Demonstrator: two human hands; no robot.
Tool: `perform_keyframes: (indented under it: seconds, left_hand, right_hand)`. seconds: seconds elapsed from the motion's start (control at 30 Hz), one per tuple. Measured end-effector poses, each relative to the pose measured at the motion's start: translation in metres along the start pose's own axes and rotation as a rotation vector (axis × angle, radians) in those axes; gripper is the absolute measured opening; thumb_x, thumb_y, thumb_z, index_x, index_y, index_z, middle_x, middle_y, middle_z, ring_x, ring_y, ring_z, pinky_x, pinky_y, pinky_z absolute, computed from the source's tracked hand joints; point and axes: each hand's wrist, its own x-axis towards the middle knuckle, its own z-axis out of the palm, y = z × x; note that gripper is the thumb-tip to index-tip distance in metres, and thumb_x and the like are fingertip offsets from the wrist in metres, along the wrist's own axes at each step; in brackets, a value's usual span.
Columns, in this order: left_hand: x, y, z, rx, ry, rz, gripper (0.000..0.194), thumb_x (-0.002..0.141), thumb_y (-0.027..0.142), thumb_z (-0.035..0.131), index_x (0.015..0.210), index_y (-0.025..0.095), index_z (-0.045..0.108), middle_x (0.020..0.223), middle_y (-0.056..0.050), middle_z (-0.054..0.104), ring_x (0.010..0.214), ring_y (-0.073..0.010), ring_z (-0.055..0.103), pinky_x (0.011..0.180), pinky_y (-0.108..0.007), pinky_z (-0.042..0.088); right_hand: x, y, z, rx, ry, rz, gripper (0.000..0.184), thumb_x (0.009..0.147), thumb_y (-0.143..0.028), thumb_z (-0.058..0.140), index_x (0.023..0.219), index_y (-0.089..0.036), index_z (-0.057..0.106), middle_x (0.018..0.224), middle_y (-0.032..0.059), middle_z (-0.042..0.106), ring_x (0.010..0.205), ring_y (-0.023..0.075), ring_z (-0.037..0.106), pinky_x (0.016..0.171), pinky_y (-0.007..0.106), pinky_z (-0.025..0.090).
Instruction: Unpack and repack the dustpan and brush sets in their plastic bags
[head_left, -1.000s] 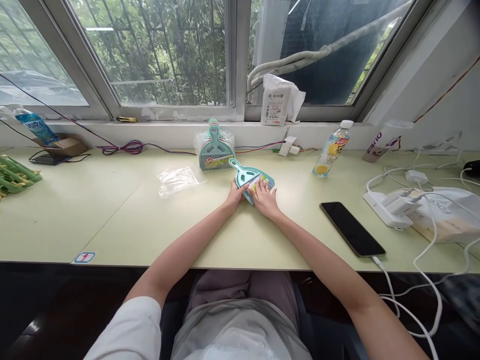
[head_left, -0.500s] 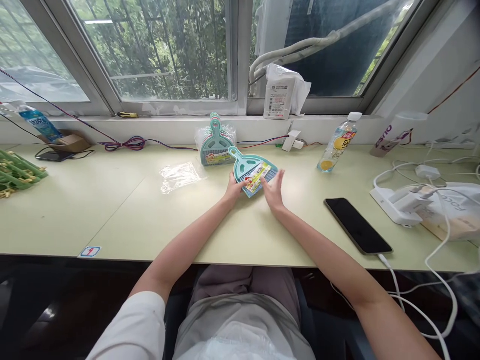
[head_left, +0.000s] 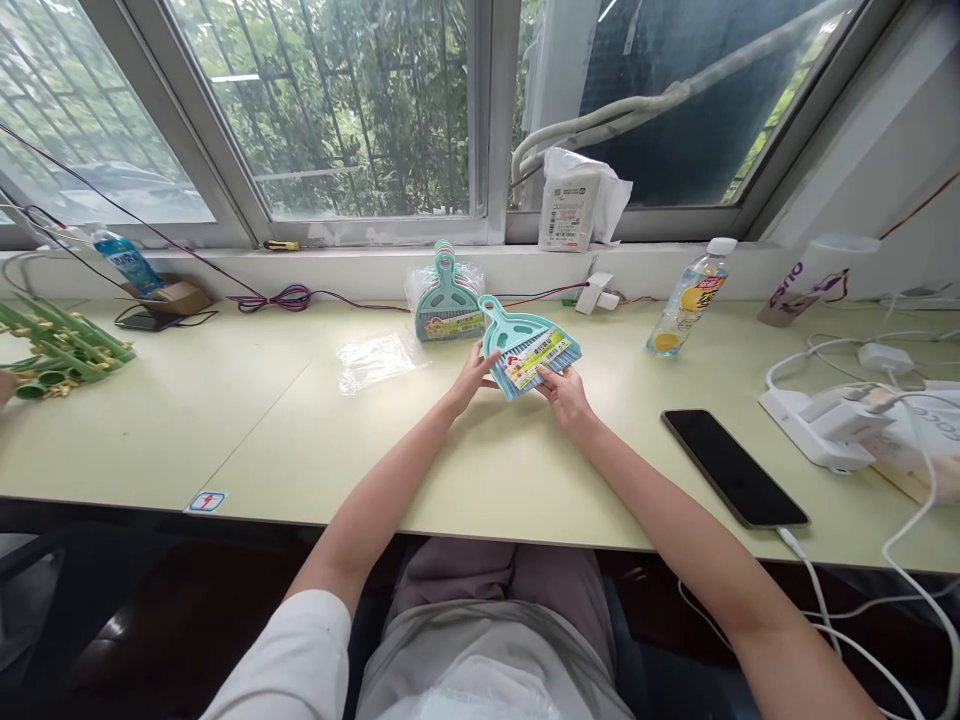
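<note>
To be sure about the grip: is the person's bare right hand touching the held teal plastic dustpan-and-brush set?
Touching. The head view shows the right hand at the dustpan-and-brush set's lower edge, thumb on its front.

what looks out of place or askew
The blue bottle at left leans sideways by a cardboard box, though lens stretch may exaggerate that. A wrinkled clear wrapper lies loose left of the stacked dustpans. Nothing looks spilled.

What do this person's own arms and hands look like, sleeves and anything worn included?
The left hand and right hand are ungloved, and no watch or bracelet shows. A loose, plain white sleeve ends near the left elbow. The right forearm is bare; its sleeve is out of view.
</note>
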Motion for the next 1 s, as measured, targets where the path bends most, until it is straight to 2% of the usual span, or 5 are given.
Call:
perform_keyframes:
  seconds: [0.17,0.3,0.5,0.77,1.0]
  left_hand:
    - [0.012,0.004,-0.070,0.545,0.652,0.196,0.041,0.085,0.027,0.057,0.125,0.023,0.049,0.126,-0.012,0.056,0.123,-0.0286,0.047,0.100,-0.042,0.042]
    - [0.010,-0.003,-0.127,0.954,0.957,-0.180,0.059,0.073,0.006,0.059,0.129,0.020,0.044,0.142,-0.018,0.041,0.134,-0.0313,0.035,0.103,-0.047,0.036]
    - [0.005,-0.007,-0.152,1.043,0.898,-0.294,0.028,0.080,0.007,0.050,0.101,0.021,0.062,0.111,-0.014,0.065,0.114,-0.0306,0.055,0.094,-0.045,0.043]
    - [0.008,0.004,-0.140,0.825,1.101,0.417,0.056,0.083,0.001,0.026,0.126,0.015,0.058,0.136,-0.011,0.055,0.132,-0.0199,0.045,0.114,-0.039,0.031]
    - [0.014,-0.014,-0.067,1.213,0.445,0.595,0.067,0.078,-0.004,0.028,0.137,0.017,0.050,0.142,-0.009,0.051,0.137,-0.0197,0.039,0.120,-0.042,0.019]
  right_hand:
    - [0.006,-0.001,-0.007,0.049,0.049,-0.036,0.031,0.071,-0.017,0.073,0.097,-0.021,0.056,0.100,0.0018,0.071,0.091,0.0183,0.071,0.084,0.036,0.060]
    - [0.009,-0.002,-0.011,0.058,0.064,-0.030,0.031,0.069,-0.016,0.074,0.094,-0.021,0.057,0.099,0.0020,0.072,0.090,0.0188,0.071,0.082,0.034,0.061]
    - [0.007,-0.001,-0.010,0.008,0.091,-0.011,0.028,0.068,-0.016,0.074,0.090,-0.021,0.057,0.095,0.0032,0.072,0.090,0.0207,0.071,0.081,0.035,0.062]
    - [-0.005,-0.012,0.000,0.029,0.024,-0.078,0.038,0.066,-0.024,0.078,0.097,-0.021,0.056,0.101,0.0034,0.071,0.096,0.0214,0.069,0.087,0.038,0.060]
    - [-0.013,-0.019,0.012,-0.087,-0.097,-0.135,0.045,0.065,-0.032,0.081,0.101,-0.021,0.057,0.098,0.0035,0.071,0.095,0.0225,0.069,0.086,0.042,0.059]
